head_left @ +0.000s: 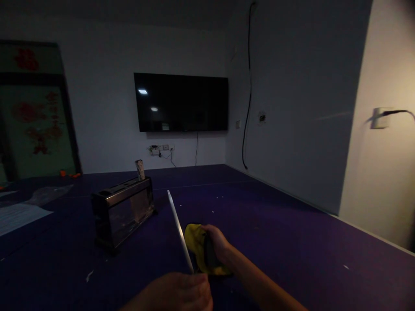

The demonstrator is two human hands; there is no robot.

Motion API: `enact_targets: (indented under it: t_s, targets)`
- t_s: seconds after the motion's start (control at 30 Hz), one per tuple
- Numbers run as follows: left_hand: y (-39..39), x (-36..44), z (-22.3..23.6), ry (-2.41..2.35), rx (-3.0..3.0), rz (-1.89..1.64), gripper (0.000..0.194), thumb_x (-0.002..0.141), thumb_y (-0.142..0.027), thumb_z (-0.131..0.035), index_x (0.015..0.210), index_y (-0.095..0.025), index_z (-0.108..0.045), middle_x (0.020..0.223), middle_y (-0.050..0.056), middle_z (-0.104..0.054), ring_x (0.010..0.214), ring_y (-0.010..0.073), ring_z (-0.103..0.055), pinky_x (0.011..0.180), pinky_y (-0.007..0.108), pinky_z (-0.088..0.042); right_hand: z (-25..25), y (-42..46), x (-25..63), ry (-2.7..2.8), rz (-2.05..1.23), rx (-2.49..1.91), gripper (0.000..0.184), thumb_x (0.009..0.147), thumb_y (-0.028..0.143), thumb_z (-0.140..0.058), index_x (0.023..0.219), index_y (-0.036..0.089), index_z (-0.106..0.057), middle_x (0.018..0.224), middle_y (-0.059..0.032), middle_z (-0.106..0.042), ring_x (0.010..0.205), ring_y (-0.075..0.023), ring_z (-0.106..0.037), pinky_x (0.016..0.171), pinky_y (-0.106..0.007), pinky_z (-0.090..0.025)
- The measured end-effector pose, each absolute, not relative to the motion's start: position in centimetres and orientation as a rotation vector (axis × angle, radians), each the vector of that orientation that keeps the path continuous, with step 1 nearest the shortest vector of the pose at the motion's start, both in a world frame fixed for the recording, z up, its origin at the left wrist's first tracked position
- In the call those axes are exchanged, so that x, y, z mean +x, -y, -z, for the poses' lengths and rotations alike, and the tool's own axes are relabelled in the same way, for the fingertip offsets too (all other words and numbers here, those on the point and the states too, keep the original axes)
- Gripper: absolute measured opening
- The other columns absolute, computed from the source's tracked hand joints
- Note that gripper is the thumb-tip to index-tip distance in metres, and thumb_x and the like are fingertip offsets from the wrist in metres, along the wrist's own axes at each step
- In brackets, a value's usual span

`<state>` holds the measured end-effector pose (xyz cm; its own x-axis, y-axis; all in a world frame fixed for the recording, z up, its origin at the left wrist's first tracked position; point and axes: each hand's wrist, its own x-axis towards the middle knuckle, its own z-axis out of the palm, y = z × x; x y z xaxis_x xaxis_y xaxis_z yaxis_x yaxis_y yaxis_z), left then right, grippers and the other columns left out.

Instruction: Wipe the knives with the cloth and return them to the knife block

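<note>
My left hand (pixel 181 290) is closed around the lower end of a thin, pale metal rod (pixel 180 233), which points up and away from me. In my right hand (pixel 218 244) is a yellow and dark grey cloth (pixel 196 247), bunched in the fingers just right of the rod. Whether the cloth touches the rod I cannot tell. Beyond and to the left stands a long, narrow dark box with a shiny metal top edge and glassy side (pixel 129 211). A patterned upright piece (pixel 140 169) sticks up from its far end.
The purple surface (pixel 275 242) carries small white scraps. Paper sheets (pixel 22 216) and clear plastic film (pixel 50 193) lie at left. A television (pixel 181 103) hangs on the far wall above sockets (pixel 162 147). A black cable (pixel 249 95) runs down the right wall, near a plugged-in socket (pixel 380 118).
</note>
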<state>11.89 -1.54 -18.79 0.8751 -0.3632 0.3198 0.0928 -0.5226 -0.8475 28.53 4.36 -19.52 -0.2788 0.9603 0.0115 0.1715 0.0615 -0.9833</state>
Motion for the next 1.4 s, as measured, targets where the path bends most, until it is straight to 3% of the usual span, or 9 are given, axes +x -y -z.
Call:
enact_targets:
  t_s: [0.17,0.43,0.57,0.7,0.83,0.93,1.07,1.27,1.4]
  targets:
    - [0.3,12.4,20.3,-0.080,-2.168,0.599,0.014,0.084,-0.027,-0.052,0.089,-0.026,-0.065,0.107,-0.004,-0.063,0.117,0.0139,-0.046,0.105,0.027,-0.033,19.3,-3.6,28.4,1.547,-1.499,-1.092,0.058,0.088,0.036,-0.016,0.101,0.011,-0.066,0.090,-0.0112,-0.070,0.083,-0.0224,-0.064,0.077,-0.033,-0.047]
    - [-0.6,12.3,20.9,0.024,-2.184,0.679,0.011,0.083,-0.022,-0.053,0.085,-0.023,-0.064,0.107,-0.001,-0.064,0.120,0.0157,-0.044,0.106,0.031,-0.032,19.9,-3.5,28.3,1.300,-1.757,-0.914,0.052,0.076,0.017,-0.029,0.121,0.014,-0.055,0.094,-0.0089,-0.069,0.089,-0.0190,-0.063,0.083,-0.031,-0.044]
    - [-0.9,12.4,21.5,0.204,-2.138,0.726,0.016,0.086,-0.022,-0.049,0.093,-0.023,-0.063,0.117,0.001,-0.059,0.121,0.0180,-0.042,0.106,0.038,-0.033,20.0,-3.7,28.7,1.211,-1.760,-0.757,0.045,0.076,0.015,-0.036,0.114,0.015,-0.059,0.094,-0.0071,-0.069,0.086,-0.0169,-0.063,0.084,-0.030,-0.042]
    - [-0.9,12.4,22.6,0.395,-2.136,1.010,0.025,0.087,-0.017,-0.045,0.106,-0.023,-0.060,0.114,0.004,-0.060,0.113,0.0193,-0.049,0.097,0.038,-0.042,20.6,-4.2,28.9,1.135,-1.751,-0.604,0.032,0.074,0.018,-0.053,0.103,0.016,-0.064,0.088,-0.0054,-0.069,0.079,-0.0158,-0.062,0.078,-0.028,-0.044]
    - [0.2,12.7,22.8,0.922,-2.475,1.581,0.033,0.090,-0.022,-0.034,0.117,-0.023,-0.052,0.114,0.009,-0.058,0.105,0.0181,-0.055,0.084,0.030,-0.050,21.0,-4.8,28.8,1.062,-1.705,-0.613,0.039,0.068,0.026,-0.068,0.105,0.016,-0.061,0.077,-0.0031,-0.067,0.065,-0.0148,-0.060,0.068,-0.028,-0.045]
    - [1.1,13.3,22.5,1.696,-2.577,2.156,0.034,0.085,-0.044,-0.044,0.105,-0.018,-0.052,0.100,0.010,-0.060,0.089,0.0188,-0.061,0.071,0.026,-0.050,21.0,-5.0,28.6,1.041,-1.677,-0.621,0.047,0.065,0.027,-0.072,0.108,0.016,-0.058,0.071,-0.0015,-0.065,0.058,-0.0140,-0.058,0.062,-0.028,-0.045]
    - [0.9,14.5,22.7,2.299,-2.757,2.394,0.065,0.054,-0.070,-0.063,0.089,-0.017,-0.047,0.075,0.002,-0.060,0.053,0.0142,-0.058,0.050,0.025,-0.045,20.8,-4.9,28.1,0.969,-1.672,-0.602,0.049,0.062,0.025,-0.074,0.107,0.015,-0.058,0.069,-0.0024,-0.065,0.056,-0.0144,-0.058,0.056,-0.027,-0.043]
    - [0.6,15.2,23.4,2.518,-3.037,2.205,0.070,0.045,-0.083,-0.051,0.069,-0.017,-0.047,0.040,-0.002,-0.050,0.034,0.0078,-0.041,0.038,0.020,-0.028,20.6,-4.8,28.2,0.907,-1.805,-0.535,0.044,0.063,0.022,-0.065,0.105,0.013,-0.059,0.071,-0.0038,-0.066,0.060,-0.0163,-0.059,0.062,-0.029,-0.044]
    - [1.2,15.3,23.2,2.495,-2.912,2.343,0.071,0.042,-0.084,-0.053,0.068,-0.018,-0.046,0.039,-0.005,-0.047,0.033,0.0065,-0.038,0.037,0.020,-0.027,20.2,-4.6,28.6,0.926,-1.925,-0.370,0.049,0.059,0.017,-0.054,0.108,0.014,-0.058,0.075,-0.0038,-0.066,0.071,-0.0186,-0.061,0.071,-0.031,-0.044]
